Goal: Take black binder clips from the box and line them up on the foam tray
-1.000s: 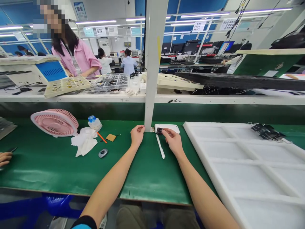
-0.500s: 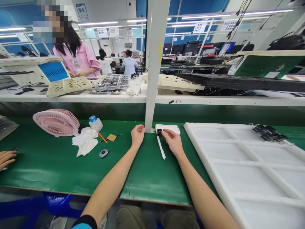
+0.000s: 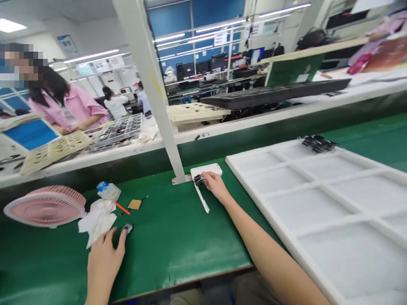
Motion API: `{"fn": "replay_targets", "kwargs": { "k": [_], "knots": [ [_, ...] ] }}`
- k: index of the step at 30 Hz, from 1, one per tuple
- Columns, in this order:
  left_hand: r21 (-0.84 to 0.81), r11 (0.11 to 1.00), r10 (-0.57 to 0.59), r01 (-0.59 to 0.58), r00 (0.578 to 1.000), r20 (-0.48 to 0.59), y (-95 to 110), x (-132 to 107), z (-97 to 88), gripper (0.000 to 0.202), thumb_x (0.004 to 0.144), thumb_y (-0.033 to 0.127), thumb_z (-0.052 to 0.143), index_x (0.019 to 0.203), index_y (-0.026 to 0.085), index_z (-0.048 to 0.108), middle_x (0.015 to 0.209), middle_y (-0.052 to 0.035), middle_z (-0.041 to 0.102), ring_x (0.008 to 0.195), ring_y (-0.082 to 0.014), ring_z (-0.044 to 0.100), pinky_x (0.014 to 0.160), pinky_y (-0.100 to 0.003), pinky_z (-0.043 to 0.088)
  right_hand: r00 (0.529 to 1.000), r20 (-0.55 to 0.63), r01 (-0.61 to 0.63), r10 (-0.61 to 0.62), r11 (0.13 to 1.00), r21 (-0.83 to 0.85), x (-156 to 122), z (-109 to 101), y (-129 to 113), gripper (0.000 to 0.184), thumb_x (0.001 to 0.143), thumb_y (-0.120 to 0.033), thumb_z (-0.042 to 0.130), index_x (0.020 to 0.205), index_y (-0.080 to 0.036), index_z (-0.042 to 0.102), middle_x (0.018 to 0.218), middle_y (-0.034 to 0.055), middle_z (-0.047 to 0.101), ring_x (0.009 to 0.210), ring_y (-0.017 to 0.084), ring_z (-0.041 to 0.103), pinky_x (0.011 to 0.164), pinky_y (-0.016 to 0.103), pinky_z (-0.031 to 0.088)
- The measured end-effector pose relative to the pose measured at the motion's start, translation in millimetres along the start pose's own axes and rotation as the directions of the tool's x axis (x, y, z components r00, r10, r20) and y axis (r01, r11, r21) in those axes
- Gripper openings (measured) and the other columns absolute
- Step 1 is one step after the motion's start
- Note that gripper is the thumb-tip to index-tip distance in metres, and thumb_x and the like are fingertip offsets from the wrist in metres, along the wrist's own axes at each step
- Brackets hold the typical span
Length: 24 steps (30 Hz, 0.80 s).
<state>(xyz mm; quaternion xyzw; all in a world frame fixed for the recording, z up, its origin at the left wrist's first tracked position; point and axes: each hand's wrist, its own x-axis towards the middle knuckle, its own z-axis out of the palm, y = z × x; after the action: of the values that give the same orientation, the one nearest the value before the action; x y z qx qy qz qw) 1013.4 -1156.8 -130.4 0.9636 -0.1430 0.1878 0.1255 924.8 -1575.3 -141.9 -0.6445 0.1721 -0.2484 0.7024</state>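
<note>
Left hand (image 3: 103, 264): we find it open, fingers spread, just beside a small grey device (image 3: 127, 228); we cannot tell whether they touch.
Right hand (image 3: 216, 186): we record a narrow pinch on a small black clip (image 3: 199, 179), at the left end of a white plastic block (image 3: 206, 170).
Beside the block: a white stylus-like stick (image 3: 202, 198), lying on the green bench mat (image 3: 178, 241), near the right hand.
Right of the hands: a white foam tray (image 3: 254, 169), with black clips (image 3: 318, 144) on its far edge.
Left of the hands: crumpled white tissue (image 3: 98, 220) and a pink desk fan (image 3: 44, 206).
Far bench: a co-worker in a pink smock (image 3: 70, 110).
</note>
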Motion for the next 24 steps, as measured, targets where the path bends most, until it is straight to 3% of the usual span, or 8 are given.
{"fn": "replay_targets", "kwargs": {
  "k": [3,5,8,10,13,16,20,24],
  "knots": [
    [0.05,0.998,-0.043,0.039,0.996,0.082,-21.3,-8.1,9.2,0.061,0.089,0.062,0.038,0.112,0.015,0.07,0.114,-0.0185,0.065,0.108,-0.0405,0.06,0.094,-0.052,0.047,0.991,0.084,-0.115,0.103,0.979,0.166,1.4,-0.8,-2.7,0.046,0.082,-0.058,0.073,0.092,-0.013,0.071,0.081,0.0077,0.064,0.051,0.012,0.045,0.045,0.024,0.037],
    [-0.018,0.998,-0.051,0.054,0.99,0.132,-20.2,-5.0,12.3,0.062,0.087,0.065,0.04,0.11,0.016,0.07,0.112,-0.0173,0.065,0.103,-0.0377,0.061,0.092,-0.049,0.049,0.976,0.143,-0.191,0.163,0.959,0.21,0.6,-0.6,-3.0,0.043,0.079,-0.052,0.079,0.094,-0.012,0.073,0.093,0.013,0.068,0.057,0.014,0.054,0.049,0.025,0.045],
    [-0.14,0.986,-0.064,0.093,0.978,0.196,-12.2,7.0,11.7,0.07,0.078,0.073,0.05,0.113,0.015,0.069,0.114,-0.017,0.065,0.097,-0.0353,0.063,0.09,-0.047,0.05,0.952,0.207,-0.27,0.224,0.935,0.231,-1.0,1.5,-2.8,0.04,0.081,-0.049,0.078,0.088,-0.01,0.071,0.091,0.0157,0.068,0.062,0.016,0.059,0.051,0.025,0.049],
    [-0.216,0.97,-0.061,0.111,0.973,0.222,-7.9,14.0,10.1,0.074,0.074,0.076,0.053,0.112,0.016,0.07,0.114,-0.0168,0.065,0.093,-0.0344,0.064,0.088,-0.047,0.051,0.941,0.23,-0.3,0.249,0.928,0.22,-2.1,3.0,-3.6,0.042,0.085,-0.052,0.072,0.085,-0.01,0.069,0.078,0.0131,0.066,0.055,0.015,0.055,0.045,0.023,0.044],
    [-0.309,0.941,-0.067,0.135,0.973,0.221,-3.6,17.5,9.0,0.07,0.066,0.079,0.06,0.1,0.019,0.071,0.103,-0.013,0.069,0.087,-0.0336,0.065,0.08,-0.046,0.052,0.932,0.262,-0.304,0.25,0.933,0.192,-4.2,3.9,-6.8,0.045,0.087,-0.056,0.065,0.083,-0.011,0.065,0.058,0.0041,0.054,0.044,0.01,0.039,0.038,0.02,0.024],
    [-0.465,0.868,-0.086,0.175,0.974,0.208,6.7,16.6,8.4,0.068,0.057,0.077,0.071,0.094,0.02,0.065,0.087,-0.0075,0.07,0.077,-0.029,0.065,0.069,-0.041,0.052,0.936,0.29,-0.256,0.201,0.952,0.168,-6.5,4.0,-10.3,0.045,0.086,-0.057,0.064,0.081,-0.013,0.062,0.054,-0.001,0.045,0.044,0.009,0.029,0.041,0.02,0.016],
    [-0.754,0.606,-0.069,0.254,0.961,0.268,52.5,20.2,4.7,0.062,0.056,0.06,0.084,0.098,0.02,0.063,0.081,-0.0033,0.07,0.073,-0.0221,0.067,0.07,-0.034,0.054,0.942,0.329,-0.13,0.065,0.975,0.179,-7.4,6.2,-7.9,0.047,0.082,-0.06,0.069,0.071,-0.017,0.053,0.057,-0.002,0.042,0.05,0.009,0.029,0.046,0.022,0.018],
    [-0.927,0.18,0.064,0.33,0.936,0.346,128.2,37.8,12.4,0.055,0.066,0.044,0.085,0.109,0.02,0.062,0.099,-0.0061,0.073,0.079,-0.0181,0.068,0.076,-0.032,0.056,0.929,0.369,-0.038,-0.03,0.984,0.174,-5.9,8.8,2.6,0.052,0.083,-0.065,0.067,0.069,-0.017,0.05,0.063,-0.0016,0.043,0.052,0.01,0.03,0.048,0.023,0.02]
  ]
}}
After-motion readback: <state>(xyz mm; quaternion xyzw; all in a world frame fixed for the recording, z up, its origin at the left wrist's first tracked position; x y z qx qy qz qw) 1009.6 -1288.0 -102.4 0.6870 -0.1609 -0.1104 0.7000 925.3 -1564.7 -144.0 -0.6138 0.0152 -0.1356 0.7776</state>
